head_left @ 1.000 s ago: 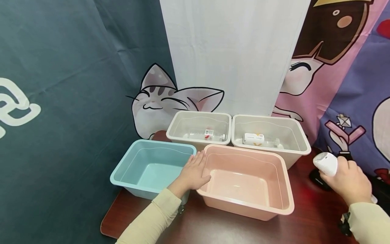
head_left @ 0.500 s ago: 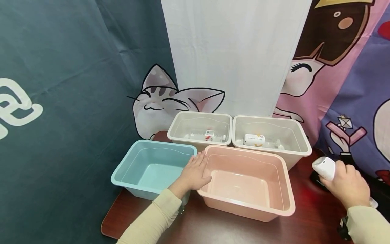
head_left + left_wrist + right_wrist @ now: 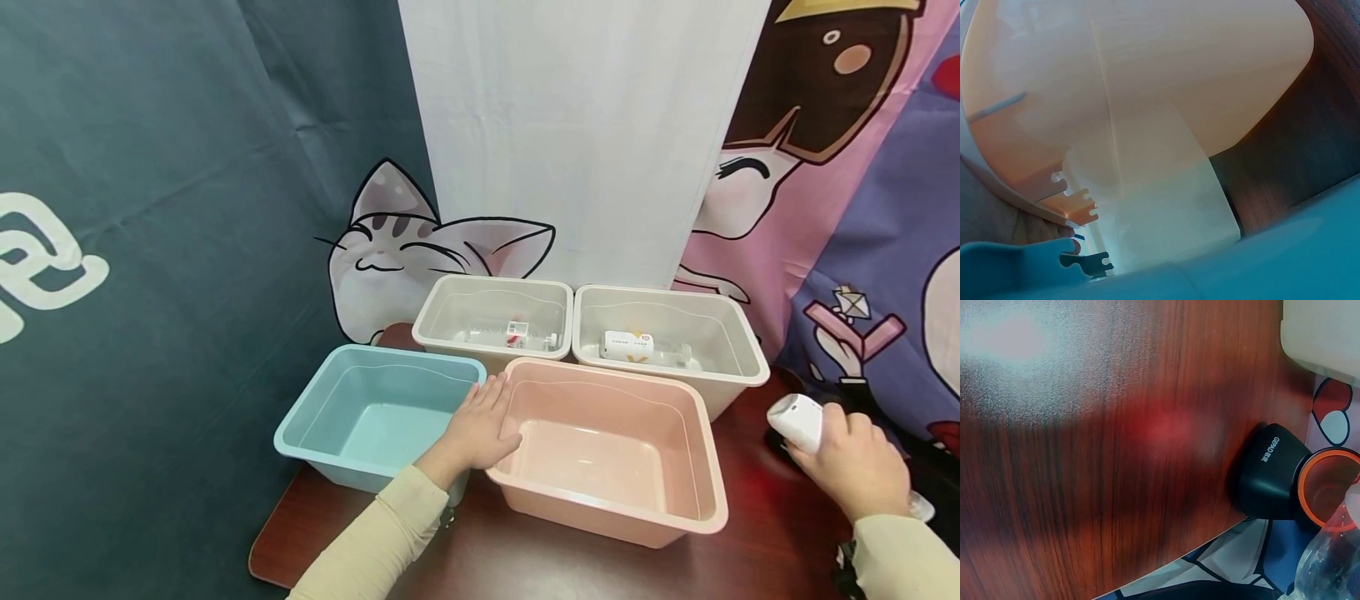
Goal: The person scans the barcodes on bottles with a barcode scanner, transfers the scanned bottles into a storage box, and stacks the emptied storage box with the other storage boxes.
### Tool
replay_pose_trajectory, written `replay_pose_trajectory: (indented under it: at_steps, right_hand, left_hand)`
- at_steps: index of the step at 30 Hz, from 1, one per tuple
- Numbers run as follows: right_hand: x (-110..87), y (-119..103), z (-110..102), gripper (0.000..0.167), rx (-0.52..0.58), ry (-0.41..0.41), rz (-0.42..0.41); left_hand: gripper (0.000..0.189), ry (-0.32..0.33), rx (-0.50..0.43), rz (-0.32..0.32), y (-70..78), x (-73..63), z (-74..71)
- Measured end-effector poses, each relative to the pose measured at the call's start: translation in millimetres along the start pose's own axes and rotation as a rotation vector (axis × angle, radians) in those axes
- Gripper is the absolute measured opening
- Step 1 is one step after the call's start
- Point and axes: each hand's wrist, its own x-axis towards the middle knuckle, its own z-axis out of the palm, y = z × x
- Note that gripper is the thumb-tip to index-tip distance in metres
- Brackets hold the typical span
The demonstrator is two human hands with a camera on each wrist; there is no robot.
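Note:
My left hand (image 3: 480, 429) rests with straight fingers where the rims of the blue bin (image 3: 378, 354) and the pink bin (image 3: 600, 496) meet. The right hand (image 3: 862, 467) grips a plastic bottle (image 3: 797, 423) on the right side; its white end points left and its neck shows past the wrist. In the right wrist view, part of the clear bottle (image 3: 1325, 569) appears at the lower right. Beside it is a black tabletop barcode scanner (image 3: 1269, 478) with an orange ring, mostly hidden behind the hand in the head view.
Two off-white bins stand behind. The left one (image 3: 491, 283) contains a clear bottle (image 3: 517, 335); the right one (image 3: 738, 367) contains a white-labelled bottle (image 3: 628, 346). A red light spot falls on the brown table (image 3: 1166, 425). Printed curtains (image 3: 585, 142) hang at the back.
My right hand has shifted slightly down and left with the bottle. The left hand stays in place on the rims.

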Motion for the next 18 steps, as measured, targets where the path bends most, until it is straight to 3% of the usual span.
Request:
replay_pose_trajectory:
  at_steps: [18]
  right_hand:
    - [-10.2, -2.4, 3.7, 0.077, -0.016, 0.004, -0.007]
  left_hand:
    - [0.086, 0.007, 0.003, 0.003, -1.7, 0.5, 3.6]
